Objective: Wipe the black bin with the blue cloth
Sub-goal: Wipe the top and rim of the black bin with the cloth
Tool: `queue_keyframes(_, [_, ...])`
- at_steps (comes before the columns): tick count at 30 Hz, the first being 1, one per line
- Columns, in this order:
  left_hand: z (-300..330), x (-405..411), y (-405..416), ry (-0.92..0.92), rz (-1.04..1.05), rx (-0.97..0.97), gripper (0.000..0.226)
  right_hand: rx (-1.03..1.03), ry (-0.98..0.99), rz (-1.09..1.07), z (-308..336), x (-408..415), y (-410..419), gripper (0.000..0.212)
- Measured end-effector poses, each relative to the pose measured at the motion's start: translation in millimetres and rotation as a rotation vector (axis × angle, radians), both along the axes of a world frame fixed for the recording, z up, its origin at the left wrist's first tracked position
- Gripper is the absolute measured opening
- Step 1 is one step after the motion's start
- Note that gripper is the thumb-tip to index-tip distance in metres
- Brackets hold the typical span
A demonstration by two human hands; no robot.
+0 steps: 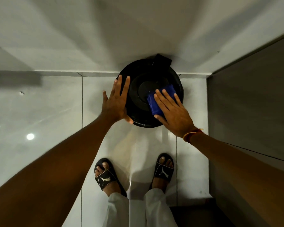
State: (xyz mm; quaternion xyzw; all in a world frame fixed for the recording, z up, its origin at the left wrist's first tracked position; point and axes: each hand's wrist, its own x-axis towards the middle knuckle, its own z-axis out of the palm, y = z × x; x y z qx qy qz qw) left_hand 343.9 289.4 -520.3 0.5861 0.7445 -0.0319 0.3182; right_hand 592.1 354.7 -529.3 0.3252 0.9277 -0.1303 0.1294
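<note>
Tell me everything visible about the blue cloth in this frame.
The blue cloth is a small, deep-blue piece of soft fabric, folded into a rough rectangle. It lies flat on the right side of the lid of the round black bin, reaching from the raised centre toward the rim. The right hand presses on it with spread fingers, covering its near part. The left hand does not touch it.

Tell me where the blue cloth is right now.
In the head view the blue cloth lies flat on the right part of the black bin lid, pressed under the right hand; the left hand rests on the lid's left edge.
</note>
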Motion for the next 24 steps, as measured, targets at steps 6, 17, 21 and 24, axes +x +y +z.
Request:
queue_keyframes(6, [-0.5, 1.7, -0.2, 0.003, 0.007, 0.019, 0.158, 0.021, -0.011, 0.2, -1.0, -18.7, -5.6, 0.062])
queue_keyframes(17, [-2.1, 4.7, 1.5, 0.026, -0.014, -0.026, 0.171, 0.051, 0.015, 0.186, -0.5, -66.3, 8.1, 0.062])
queue_keyframes(21, [-0.4, 2.9, 1.5, 0.021, -0.014, -0.028, 0.17, 0.042, 0.044, 0.126, -0.7, -78.3, 5.5, 0.064])
queue_keyframes(24, [0.2, 2.0, -0.4, 0.026, -0.02, -0.006, 0.166, 0.059, 0.062, 0.186, -1.8, -59.3, 2.3, 0.063])
